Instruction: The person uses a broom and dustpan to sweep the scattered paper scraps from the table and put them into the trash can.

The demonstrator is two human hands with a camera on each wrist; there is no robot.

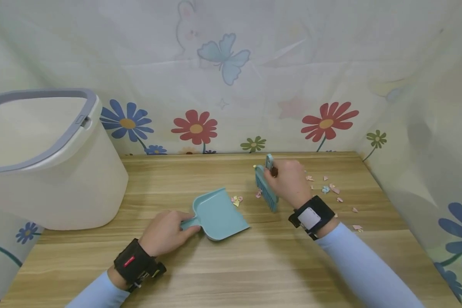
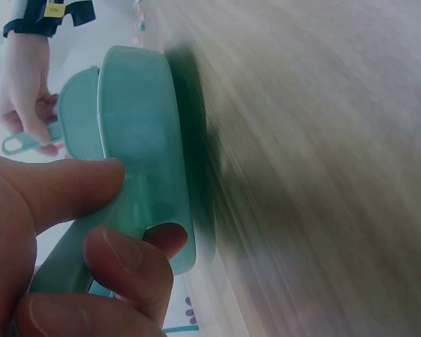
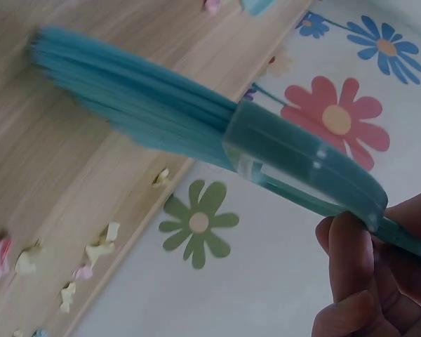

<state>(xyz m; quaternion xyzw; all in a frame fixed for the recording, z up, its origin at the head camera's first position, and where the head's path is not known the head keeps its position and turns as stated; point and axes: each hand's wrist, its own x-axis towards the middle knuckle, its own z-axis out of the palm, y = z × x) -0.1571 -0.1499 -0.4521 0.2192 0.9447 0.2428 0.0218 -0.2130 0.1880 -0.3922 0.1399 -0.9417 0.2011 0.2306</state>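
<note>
My left hand (image 1: 167,234) grips the short handle of a light-blue dustpan (image 1: 220,215), which lies on the wooden table with its wide edge facing right. In the left wrist view the thumb presses along the top of the handle. My right hand (image 1: 291,182) holds a matching blue hand brush (image 1: 267,188) by its handle, bristles pointing down, to the right of the dustpan. A few paper scraps (image 1: 236,200) lie by the dustpan's edge, and a pink scrap (image 1: 259,194) is at the bristles. More scraps (image 1: 334,188) are scattered beyond the right hand.
A tall white bin (image 1: 111,188) with a grey rim stands at the left of the table (image 1: 223,273). Behind and to the right hangs a pale curtain (image 1: 138,64) printed with flowers and a butterfly, meeting the table's edges.
</note>
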